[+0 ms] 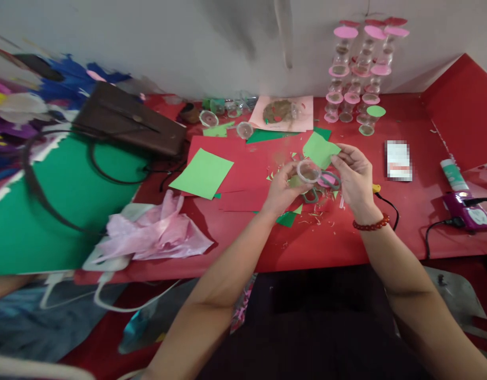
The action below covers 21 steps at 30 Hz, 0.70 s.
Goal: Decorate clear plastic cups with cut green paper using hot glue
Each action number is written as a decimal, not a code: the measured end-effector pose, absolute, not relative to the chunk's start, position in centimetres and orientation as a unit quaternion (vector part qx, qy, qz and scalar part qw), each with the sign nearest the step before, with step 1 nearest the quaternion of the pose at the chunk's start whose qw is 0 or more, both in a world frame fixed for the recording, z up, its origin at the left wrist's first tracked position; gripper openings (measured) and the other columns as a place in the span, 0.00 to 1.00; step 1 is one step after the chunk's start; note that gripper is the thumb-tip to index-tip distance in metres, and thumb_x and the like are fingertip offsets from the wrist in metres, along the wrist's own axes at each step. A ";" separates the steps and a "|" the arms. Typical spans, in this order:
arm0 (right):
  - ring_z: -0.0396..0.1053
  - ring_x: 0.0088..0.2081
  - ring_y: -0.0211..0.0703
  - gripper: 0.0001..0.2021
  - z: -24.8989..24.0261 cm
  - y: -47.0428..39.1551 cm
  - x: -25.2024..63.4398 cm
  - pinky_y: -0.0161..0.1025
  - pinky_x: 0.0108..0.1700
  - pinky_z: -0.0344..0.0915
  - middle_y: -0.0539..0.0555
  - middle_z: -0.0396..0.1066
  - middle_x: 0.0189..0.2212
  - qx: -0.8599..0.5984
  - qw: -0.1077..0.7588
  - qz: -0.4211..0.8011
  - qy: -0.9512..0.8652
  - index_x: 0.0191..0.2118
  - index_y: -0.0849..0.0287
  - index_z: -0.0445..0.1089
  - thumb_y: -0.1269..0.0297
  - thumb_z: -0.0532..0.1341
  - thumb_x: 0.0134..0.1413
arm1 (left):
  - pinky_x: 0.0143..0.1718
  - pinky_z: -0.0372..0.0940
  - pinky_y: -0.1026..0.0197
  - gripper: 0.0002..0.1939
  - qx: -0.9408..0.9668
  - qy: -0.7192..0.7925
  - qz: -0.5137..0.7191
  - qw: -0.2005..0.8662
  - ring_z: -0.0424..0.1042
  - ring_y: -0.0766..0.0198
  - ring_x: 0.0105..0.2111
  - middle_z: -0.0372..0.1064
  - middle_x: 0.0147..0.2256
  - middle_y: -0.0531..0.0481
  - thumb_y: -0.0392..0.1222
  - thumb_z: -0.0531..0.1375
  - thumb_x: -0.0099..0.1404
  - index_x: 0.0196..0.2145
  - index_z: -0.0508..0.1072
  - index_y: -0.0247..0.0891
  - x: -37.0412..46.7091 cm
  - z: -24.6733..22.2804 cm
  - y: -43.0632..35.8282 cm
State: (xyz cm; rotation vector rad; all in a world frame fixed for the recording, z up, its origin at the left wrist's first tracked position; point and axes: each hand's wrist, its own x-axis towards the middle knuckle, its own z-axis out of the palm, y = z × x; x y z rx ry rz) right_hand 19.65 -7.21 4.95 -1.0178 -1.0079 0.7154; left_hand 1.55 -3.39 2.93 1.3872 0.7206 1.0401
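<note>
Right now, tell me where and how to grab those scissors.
I'd grip the scissors by the upper grey loop, coming from the right: it lies largely uncovered toward the right hand, while the left hand and clear cup crowd the other side. I can't make out the blades.

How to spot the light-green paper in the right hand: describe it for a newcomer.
Over the red table, find the right hand with a red beaded bracelet. It pinches a small light-green paper piece. Unlike the larger light-green paper sheet lying farther left, this one is held up.
</note>
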 end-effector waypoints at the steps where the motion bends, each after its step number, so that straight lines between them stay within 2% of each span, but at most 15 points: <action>1: 0.78 0.44 0.43 0.11 5.1 -7.4 19.5 0.43 0.50 0.76 0.50 0.80 0.40 -0.458 0.694 0.290 -0.474 0.45 0.50 0.77 0.57 0.70 0.57 | 0.61 0.69 0.42 0.30 0.593 0.312 0.449 0.591 0.77 0.47 0.57 0.80 0.52 0.43 0.48 0.78 0.49 0.49 0.77 0.43 1.5 2.7 -3.3; 4: 0.79 0.43 0.43 0.05 5.7 -8.4 18.8 0.45 0.50 0.76 0.50 0.81 0.40 -0.472 0.659 0.203 -0.549 0.42 0.51 0.79 0.63 0.66 0.61 | 0.60 0.69 0.41 0.28 0.584 0.318 0.462 0.586 0.78 0.48 0.54 0.80 0.47 0.45 0.47 0.78 0.49 0.47 0.77 0.43 1.5 1.9 -2.9; 7: 0.80 0.45 0.44 0.07 6.1 -9.2 18.1 0.47 0.53 0.76 0.51 0.82 0.41 -0.479 0.614 0.151 -0.609 0.42 0.50 0.80 0.65 0.63 0.64 | 0.60 0.70 0.40 0.25 0.583 0.320 0.473 0.578 0.79 0.49 0.51 0.80 0.45 0.45 0.45 0.77 0.51 0.45 0.77 0.43 1.3 1.5 -2.6; 11: 0.79 0.43 0.43 0.06 5.3 -8.8 18.0 0.45 0.49 0.77 0.51 0.81 0.39 -0.498 0.650 0.123 -0.561 0.43 0.51 0.79 0.63 0.64 0.65 | 0.58 0.70 0.43 0.26 0.584 0.326 0.490 0.560 0.79 0.50 0.51 0.80 0.47 0.46 0.44 0.77 0.50 0.46 0.76 0.43 1.1 1.8 -2.3; 16: 0.78 0.40 0.41 0.05 3.8 -7.2 19.4 0.40 0.44 0.76 0.52 0.78 0.38 -0.530 0.680 0.153 -0.483 0.44 0.52 0.74 0.61 0.61 0.66 | 0.57 0.71 0.48 0.27 0.580 0.324 0.518 0.538 0.79 0.53 0.51 0.80 0.48 0.47 0.47 0.77 0.51 0.46 0.75 0.43 0.4 2.7 -1.8; 21: 0.77 0.33 0.40 0.11 2.8 -6.2 19.7 0.39 0.37 0.75 0.50 0.75 0.32 -0.578 0.617 0.273 -0.460 0.48 0.53 0.69 0.65 0.63 0.61 | 0.59 0.70 0.46 0.26 0.564 0.342 0.565 0.496 0.79 0.53 0.50 0.82 0.46 0.50 0.53 0.78 0.50 0.42 0.76 0.44 -0.9 3.1 -0.6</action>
